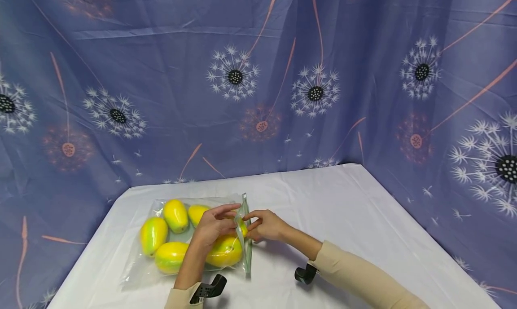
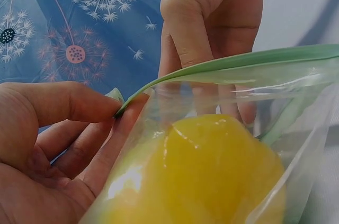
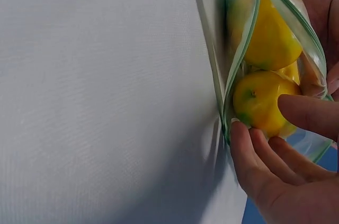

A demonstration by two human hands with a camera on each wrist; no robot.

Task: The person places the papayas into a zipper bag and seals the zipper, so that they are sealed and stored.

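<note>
A clear zip bag (image 1: pixel 141 268) with a green-edged mouth lies on its side, holding several yellow-green mangoes (image 1: pixel 153 236). At the mouth, my left hand (image 1: pixel 212 228) reaches over the bag. It pinches the green zip edge (image 2: pixel 212 66) between thumb and finger in the left wrist view. Opposite, my right hand (image 1: pixel 266 225) is at the parted mouth, its fingertips touching the bag's edge. The right wrist view shows its thumb apart from the fingers, with a mango (image 3: pixel 262 99) just inside the mouth beside them. Part of that hand is behind the clear plastic in the left wrist view.
A white cloth (image 1: pixel 323 201) covers the table. Blue curtains (image 1: pixel 258 84) with dandelion prints rise behind it and along its sides. Each wrist bears a black camera (image 1: pixel 305 274) below a beige sleeve (image 1: pixel 355 273).
</note>
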